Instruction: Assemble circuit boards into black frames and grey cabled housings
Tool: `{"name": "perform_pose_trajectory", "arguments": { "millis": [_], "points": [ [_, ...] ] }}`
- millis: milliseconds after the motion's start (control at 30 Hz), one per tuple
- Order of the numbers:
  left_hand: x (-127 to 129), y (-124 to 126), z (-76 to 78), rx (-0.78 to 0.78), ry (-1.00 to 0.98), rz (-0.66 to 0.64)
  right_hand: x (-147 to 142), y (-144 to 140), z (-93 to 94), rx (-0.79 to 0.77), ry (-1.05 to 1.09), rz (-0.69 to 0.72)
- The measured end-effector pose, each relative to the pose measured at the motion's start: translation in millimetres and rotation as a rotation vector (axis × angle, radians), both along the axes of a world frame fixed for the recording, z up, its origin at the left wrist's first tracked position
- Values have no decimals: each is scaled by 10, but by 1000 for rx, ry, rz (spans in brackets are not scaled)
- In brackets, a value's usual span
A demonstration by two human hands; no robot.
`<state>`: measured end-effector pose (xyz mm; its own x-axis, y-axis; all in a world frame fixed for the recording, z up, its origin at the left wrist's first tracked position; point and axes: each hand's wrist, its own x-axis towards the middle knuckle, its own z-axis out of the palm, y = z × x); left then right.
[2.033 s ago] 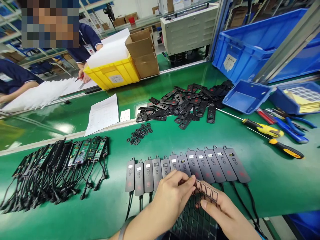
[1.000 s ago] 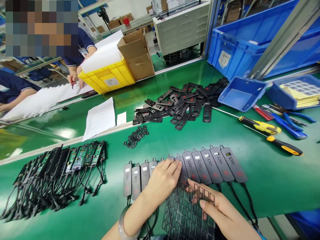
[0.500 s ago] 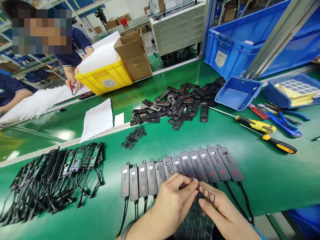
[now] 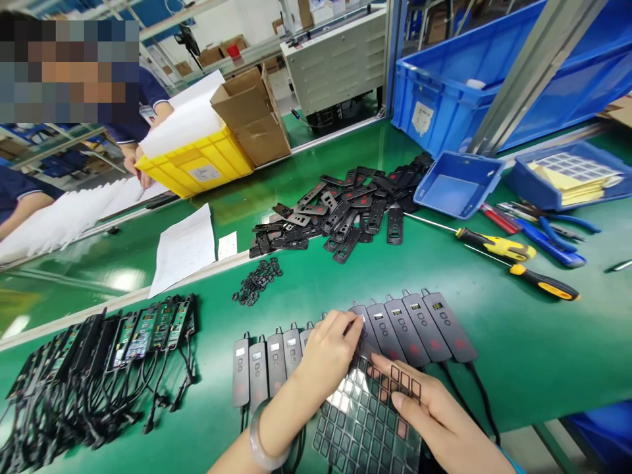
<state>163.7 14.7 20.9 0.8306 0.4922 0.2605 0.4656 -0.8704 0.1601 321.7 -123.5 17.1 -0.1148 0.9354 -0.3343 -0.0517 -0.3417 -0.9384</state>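
Note:
My right hand (image 4: 434, 415) grips a clear sheet (image 4: 353, 421) printed with rows of black-framed rectangles, thumb on top and fingers behind. At a dark grey controller (image 4: 366, 329) in the row, my left hand (image 4: 328, 352) has its fingertips pinched together by the small display window. Anything in that pinch is too small or hidden to make out. Several more controllers (image 4: 409, 326) with displays, buttons and red marks lie side by side, cables toward me. My left hand and forearm cover part of the row.
Circuit boards with black cables (image 4: 118, 349) lie at the left. Behind the row are small black parts (image 4: 257, 280) and a heap of black casings (image 4: 350, 210). Screwdrivers (image 4: 538, 283), pliers (image 4: 557, 237) and blue trays (image 4: 459, 184) are at the right. A co-worker's hand (image 4: 143, 178) shows beyond a yellow bin (image 4: 197, 171).
My left hand has left the sheet's edge and moved up to a controller's display. The sheet in my right hand now lies more exposed, and the whole view has shifted slightly.

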Motion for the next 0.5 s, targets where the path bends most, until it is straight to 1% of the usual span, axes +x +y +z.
{"name": "perform_pose_trajectory", "arguments": {
  "millis": [133, 333, 400, 500],
  "points": [
    [9, -20, 8, 37, 24, 13, 8, -20, -17, -33, -3, -8],
    [24, -15, 11, 56, 31, 6, 25, 48, 93, 2, 5, 56],
    [43, -12, 29, 58, 69, -3, 23, 48, 109, -17, -1, 55],
    [60, -3, 74, 80, 175, -22, 16, 16, 97, -51, 11, 32]
  ]
}}
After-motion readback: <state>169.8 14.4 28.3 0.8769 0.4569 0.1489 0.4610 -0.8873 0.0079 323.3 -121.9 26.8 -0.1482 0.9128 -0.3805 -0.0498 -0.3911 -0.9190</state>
